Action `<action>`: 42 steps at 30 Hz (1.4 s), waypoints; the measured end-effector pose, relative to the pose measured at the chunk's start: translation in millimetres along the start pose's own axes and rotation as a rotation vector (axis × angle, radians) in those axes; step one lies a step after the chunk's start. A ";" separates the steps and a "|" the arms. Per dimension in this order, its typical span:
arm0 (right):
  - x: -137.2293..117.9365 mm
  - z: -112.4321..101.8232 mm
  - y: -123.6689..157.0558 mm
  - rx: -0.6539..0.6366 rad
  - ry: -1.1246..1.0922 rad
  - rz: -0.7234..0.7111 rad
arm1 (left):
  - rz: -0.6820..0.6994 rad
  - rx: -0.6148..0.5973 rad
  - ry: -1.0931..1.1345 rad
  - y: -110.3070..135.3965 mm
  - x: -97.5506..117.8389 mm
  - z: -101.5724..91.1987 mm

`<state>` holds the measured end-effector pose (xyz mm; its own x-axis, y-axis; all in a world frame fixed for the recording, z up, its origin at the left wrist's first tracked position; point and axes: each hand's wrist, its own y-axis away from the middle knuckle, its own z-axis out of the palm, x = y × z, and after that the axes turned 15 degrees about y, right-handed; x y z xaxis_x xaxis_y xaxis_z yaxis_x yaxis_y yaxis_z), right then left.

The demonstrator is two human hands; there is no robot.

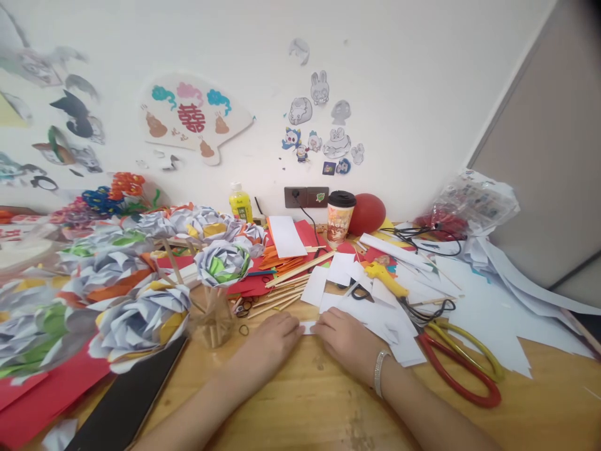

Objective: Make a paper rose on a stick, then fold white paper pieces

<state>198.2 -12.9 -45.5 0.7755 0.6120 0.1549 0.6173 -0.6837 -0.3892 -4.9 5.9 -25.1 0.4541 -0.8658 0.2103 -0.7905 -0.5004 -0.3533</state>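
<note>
Both my hands rest on the wooden table, holding a small white strip of paper (pixel 308 327) between them. My left hand (pixel 277 335) grips its left end, with the fingers pressed together. On the right end, the curled fingers of my right hand (pixel 345 338) press down; a silvery bracelet (pixel 379 373) circles that wrist. Most of the strip is covered by my fingers. Just beyond lie loose white paper pieces (pixel 342 269) and a bundle of wooden sticks (pixel 284 291). Right of them is a yellow glue gun (pixel 387 279).
Paper flowers (pixel 141 319) crowd the left side, one standing in a clear cup (pixel 211 322). Large scissors (pixel 462 363) with red and yellow handles lie at right near white sheets (pixel 498 319). A lidded paper cup (pixel 340 219), red balloon (pixel 369 213) and yellow-labelled bottle (pixel 241 203) stand by the wall.
</note>
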 end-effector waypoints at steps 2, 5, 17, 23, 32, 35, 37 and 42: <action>-0.6 2.1 -2.5 -0.007 -0.013 0.056 | -0.055 -0.016 -0.008 -2.6 -1.4 2.9; -1.4 4.3 -5.1 0.020 -0.043 0.118 | -0.116 -0.045 0.001 -5.7 -2.9 6.0; -3.8 4.0 -12.3 -0.021 -0.108 0.445 | -0.372 -0.059 0.040 -17.9 -4.6 3.1; -1.5 -2.5 -7.6 -0.017 -0.187 0.263 | -0.452 0.008 0.136 -10.5 -6.0 0.6; -14.2 -15.1 -9.1 -0.114 -0.324 0.386 | -0.277 0.026 0.241 -8.1 11.4 -1.3; -14.0 -13.8 -8.4 -0.123 -0.326 0.344 | -0.303 0.050 0.300 -8.3 14.7 -0.7; -13.2 -12.3 -7.0 -0.118 -0.305 0.307 | -0.319 0.048 0.336 -7.2 14.2 0.5; -10.3 -11.0 -5.9 -0.090 -0.228 0.221 | -0.339 0.035 0.402 -4.8 10.0 3.1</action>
<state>188.0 -19.6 -34.8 0.8486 0.5114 -0.1357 0.4546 -0.8359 -0.3075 4.7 -0.4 -24.1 0.4830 -0.5884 0.6484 -0.6091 -0.7578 -0.2339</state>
